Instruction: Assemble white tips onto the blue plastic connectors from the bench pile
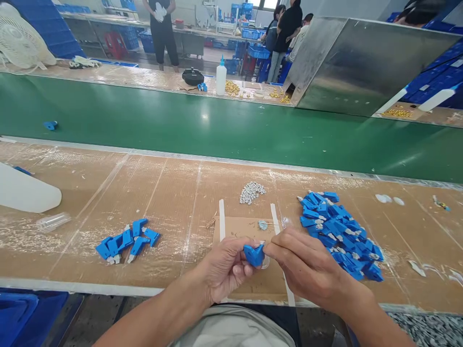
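Note:
Between the thumb and fingers of my left hand [231, 267] is a small blue plastic part [253, 255], held over a taped cardboard sheet [249, 289]. My right hand [311, 265] pinches at the part's right side; what its fingertips hold, if anything, is hidden. Just beyond my hands lie a small round dish [263, 225] with a thin stick and a heap of little grey pieces [252, 192]. On the right is a large pile of blue parts with whitish ends [338, 231]. Several similar blue parts [126, 239] lie to the left.
A green conveyor belt [217, 125] runs across behind the table, carrying one blue piece [50, 125]. A white bottle [29, 190] lies at left near a clear plastic cup [53, 222]. Beyond the belt stand a glue bottle [221, 77], a metal box [369, 67] and people.

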`<state>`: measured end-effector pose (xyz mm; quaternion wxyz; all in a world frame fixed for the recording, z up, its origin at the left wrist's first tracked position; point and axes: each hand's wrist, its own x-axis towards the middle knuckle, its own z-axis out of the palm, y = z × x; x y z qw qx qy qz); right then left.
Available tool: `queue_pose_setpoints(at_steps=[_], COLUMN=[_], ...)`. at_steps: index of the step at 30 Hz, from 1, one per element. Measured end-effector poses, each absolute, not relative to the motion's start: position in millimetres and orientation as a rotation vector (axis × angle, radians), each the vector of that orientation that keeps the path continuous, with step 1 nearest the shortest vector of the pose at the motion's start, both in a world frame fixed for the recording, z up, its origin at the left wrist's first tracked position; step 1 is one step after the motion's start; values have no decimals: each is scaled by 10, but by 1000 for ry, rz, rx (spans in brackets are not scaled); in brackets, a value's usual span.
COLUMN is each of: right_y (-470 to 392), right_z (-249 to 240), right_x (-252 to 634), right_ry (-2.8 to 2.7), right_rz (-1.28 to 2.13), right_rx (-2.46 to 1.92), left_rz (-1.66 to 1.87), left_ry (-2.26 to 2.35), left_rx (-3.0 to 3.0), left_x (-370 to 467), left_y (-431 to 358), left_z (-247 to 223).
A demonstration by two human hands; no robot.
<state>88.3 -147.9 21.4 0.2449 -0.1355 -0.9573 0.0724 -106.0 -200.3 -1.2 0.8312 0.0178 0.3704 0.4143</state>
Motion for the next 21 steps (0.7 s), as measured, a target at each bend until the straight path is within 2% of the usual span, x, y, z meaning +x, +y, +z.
queue_pose_setpoints(at_steps=[2,7,10,18,21], right_y=[-1468,-1419,-1410,-1425,-1407], right_z=[196,170,157,124,57], right_x=[888,899,896,839,833], right_ry=[-2593,-2203,-2038,-1594,-1506], right_rz=[319,1015,1287,1850,1876], right_rx=[-384,-430,-541,-789,-907], left_rz=[890,864,885,870,826], left_ry=[818,833,804,831,870], left_rx=[107,393,599,908,968], left_x=[-1064,-1086,-1118,-1150,-1163], left_y=[-2008,-2042,-2055,-2045,-1925], left_z=[-13,87,141,256,244])
